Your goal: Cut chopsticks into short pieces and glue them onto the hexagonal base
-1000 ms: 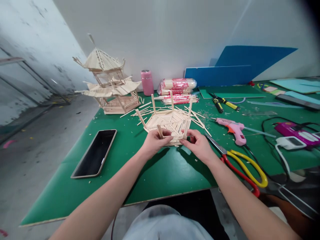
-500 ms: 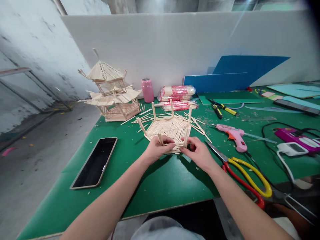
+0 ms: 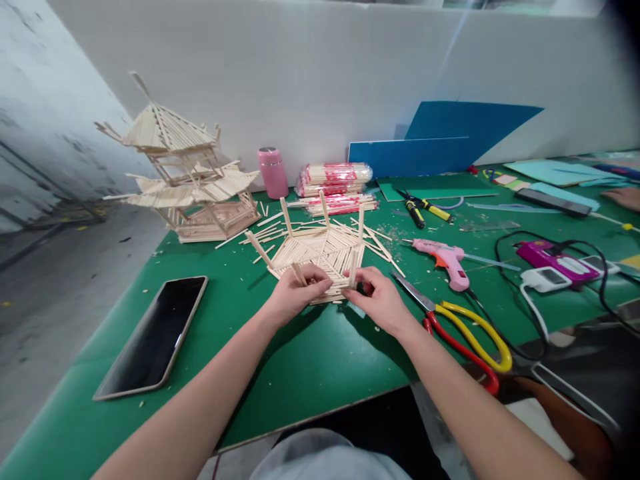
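A six-sided platform made of thin wooden sticks lies on the green table, with upright stick posts at its corners. At its near edge, my left hand pinches the sticks beside the front-left post. My right hand grips the same edge at the front-right post, thumb and fingers closed around it. Between the two hands, several sticks run along the rim, partly covered by my fingertips. Whether one of them is loose I cannot tell.
A stick pagoda model stands back left, near a pink bottle and bagged sticks. A phone lies left. Right are scissors, a pink glue gun, pliers and another person's hand.
The view has turned to the right, so everything appears farther left. Both hands keep their hold on the platform's near edge. Another person's hand has come into view at the right.
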Available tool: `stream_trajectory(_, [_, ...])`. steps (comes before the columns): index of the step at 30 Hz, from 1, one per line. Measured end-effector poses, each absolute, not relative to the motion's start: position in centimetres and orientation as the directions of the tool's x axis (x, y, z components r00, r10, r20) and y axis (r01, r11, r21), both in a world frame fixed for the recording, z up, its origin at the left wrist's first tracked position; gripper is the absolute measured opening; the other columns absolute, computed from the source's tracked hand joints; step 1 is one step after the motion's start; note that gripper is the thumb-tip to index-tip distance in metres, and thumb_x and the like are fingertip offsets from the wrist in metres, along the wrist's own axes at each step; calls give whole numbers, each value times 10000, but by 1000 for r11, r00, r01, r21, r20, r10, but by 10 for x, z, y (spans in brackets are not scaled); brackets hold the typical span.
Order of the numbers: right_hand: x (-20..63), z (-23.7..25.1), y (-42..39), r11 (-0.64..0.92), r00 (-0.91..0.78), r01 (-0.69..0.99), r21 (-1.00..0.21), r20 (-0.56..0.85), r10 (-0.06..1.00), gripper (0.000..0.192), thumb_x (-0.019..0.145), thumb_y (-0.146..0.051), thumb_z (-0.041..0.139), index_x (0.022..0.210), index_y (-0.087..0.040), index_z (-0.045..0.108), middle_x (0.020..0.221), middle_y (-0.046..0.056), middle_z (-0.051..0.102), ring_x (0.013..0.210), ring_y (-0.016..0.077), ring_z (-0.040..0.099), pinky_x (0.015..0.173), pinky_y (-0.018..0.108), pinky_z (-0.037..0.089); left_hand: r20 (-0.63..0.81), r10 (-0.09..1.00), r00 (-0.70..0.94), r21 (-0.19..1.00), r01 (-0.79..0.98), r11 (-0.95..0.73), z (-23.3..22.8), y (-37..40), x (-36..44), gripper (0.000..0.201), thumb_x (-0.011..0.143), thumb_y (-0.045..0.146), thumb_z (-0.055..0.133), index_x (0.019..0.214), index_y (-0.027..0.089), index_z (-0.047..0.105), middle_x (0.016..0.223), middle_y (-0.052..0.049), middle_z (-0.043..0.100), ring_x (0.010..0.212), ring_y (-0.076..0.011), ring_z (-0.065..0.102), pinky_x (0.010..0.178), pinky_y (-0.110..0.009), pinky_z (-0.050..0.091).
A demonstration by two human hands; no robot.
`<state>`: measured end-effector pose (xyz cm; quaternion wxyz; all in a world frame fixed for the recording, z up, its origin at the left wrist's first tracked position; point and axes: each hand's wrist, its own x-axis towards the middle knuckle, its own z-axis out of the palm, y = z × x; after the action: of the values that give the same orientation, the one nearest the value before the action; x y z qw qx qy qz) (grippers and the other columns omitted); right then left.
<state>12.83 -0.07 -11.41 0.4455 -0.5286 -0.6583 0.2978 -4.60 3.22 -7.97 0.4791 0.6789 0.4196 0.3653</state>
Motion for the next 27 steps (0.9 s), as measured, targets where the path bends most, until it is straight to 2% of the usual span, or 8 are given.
stream_trajectory(27, [128,-116,-1,253,-44,449,-857,261,964,236,722,-241,614,952,-208,659,773,11,513,591,115,471,570,255,402,89,920,381,958,222,-184,-89,33,-46,162,680,290,618,622,141,644,626,-20,571,582,-133,494,549,-259,373])
